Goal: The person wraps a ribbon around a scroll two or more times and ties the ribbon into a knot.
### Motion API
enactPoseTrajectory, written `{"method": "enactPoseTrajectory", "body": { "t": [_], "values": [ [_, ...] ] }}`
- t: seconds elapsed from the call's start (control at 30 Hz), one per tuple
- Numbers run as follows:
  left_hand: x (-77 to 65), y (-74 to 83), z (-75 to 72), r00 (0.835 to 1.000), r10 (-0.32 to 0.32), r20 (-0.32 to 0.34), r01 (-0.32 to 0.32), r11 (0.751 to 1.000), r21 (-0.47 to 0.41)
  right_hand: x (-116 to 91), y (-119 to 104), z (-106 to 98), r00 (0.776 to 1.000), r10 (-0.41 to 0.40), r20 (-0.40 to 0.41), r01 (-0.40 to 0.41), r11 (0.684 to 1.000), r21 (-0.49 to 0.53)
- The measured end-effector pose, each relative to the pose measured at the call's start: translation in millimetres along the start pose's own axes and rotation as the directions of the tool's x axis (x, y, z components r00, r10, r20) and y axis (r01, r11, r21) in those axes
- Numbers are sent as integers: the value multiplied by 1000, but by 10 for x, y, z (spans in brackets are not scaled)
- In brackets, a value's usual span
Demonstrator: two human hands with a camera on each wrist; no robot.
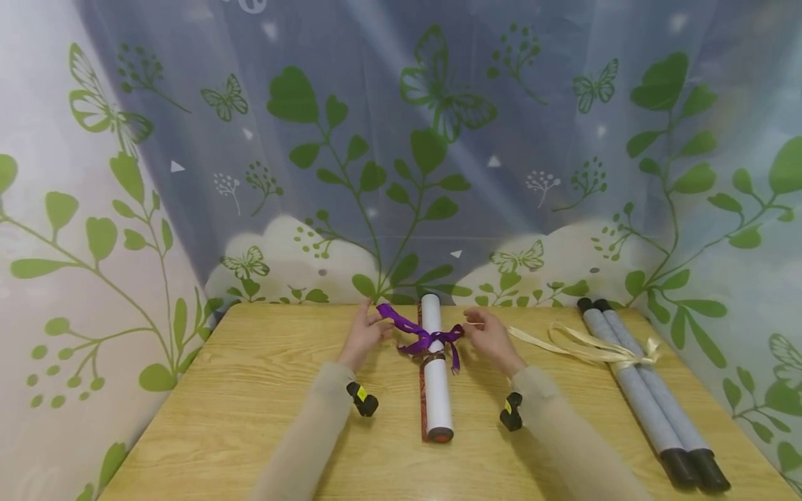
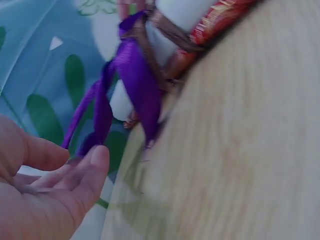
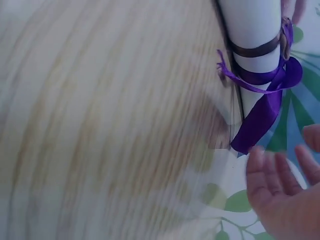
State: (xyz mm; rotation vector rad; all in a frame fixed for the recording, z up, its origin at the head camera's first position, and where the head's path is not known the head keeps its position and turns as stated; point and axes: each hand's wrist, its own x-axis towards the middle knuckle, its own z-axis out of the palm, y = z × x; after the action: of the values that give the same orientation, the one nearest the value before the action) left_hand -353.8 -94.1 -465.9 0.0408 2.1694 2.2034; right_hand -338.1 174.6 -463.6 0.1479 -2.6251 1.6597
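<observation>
A white rolled scroll [image 1: 437, 396] with a dark end cap and a patterned red edge lies lengthwise on the table. A purple ribbon [image 1: 425, 341] is tied around its middle, beside a thin brown cord [image 1: 434, 358]. To the left, my left hand [image 1: 365, 335] holds the ribbon's raised long end between thumb and fingers; the fingers partly hide the contact in the left wrist view. On the other side, my right hand [image 1: 491, 341] hovers by the ribbon's right side with loosely bent fingers. A gap shows between its thumb and fingers [image 3: 272, 175], with a ribbon tail near the fingertips.
Two grey rolls [image 1: 648, 390] with black ends lie side by side at the right, tied with a cream ribbon [image 1: 589, 346] whose tails trail left toward my right hand. A leaf-patterned curtain [image 1: 388, 229] hangs behind the wooden table [image 1: 250, 403].
</observation>
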Motion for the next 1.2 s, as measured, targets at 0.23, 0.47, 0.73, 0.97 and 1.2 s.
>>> {"method": "enactPoseTrajectory", "body": {
  "t": [0.23, 0.47, 0.73, 0.97, 1.2],
  "values": [
    [-61, -87, 38, 996, 77, -41, -59, 944, 326, -110, -56, 64, 992, -54, 114, 85, 953, -290],
    [-150, -83, 127, 977, 192, 88, -209, 823, 529, -168, -40, 42, 975, -48, 218, 112, 950, -291],
    [-216, -84, 193, 929, 80, 361, -303, 722, 621, -165, 49, -79, 941, -63, 331, 145, 962, -231],
    [-220, -40, 106, 899, -50, 436, -188, 853, 486, -162, 115, -161, 900, -84, 428, 183, 963, -197],
    [-197, -22, -67, 894, -159, 420, -86, 856, 509, -155, 125, -225, 868, -68, 492, 207, 950, -234]
  ]
}}
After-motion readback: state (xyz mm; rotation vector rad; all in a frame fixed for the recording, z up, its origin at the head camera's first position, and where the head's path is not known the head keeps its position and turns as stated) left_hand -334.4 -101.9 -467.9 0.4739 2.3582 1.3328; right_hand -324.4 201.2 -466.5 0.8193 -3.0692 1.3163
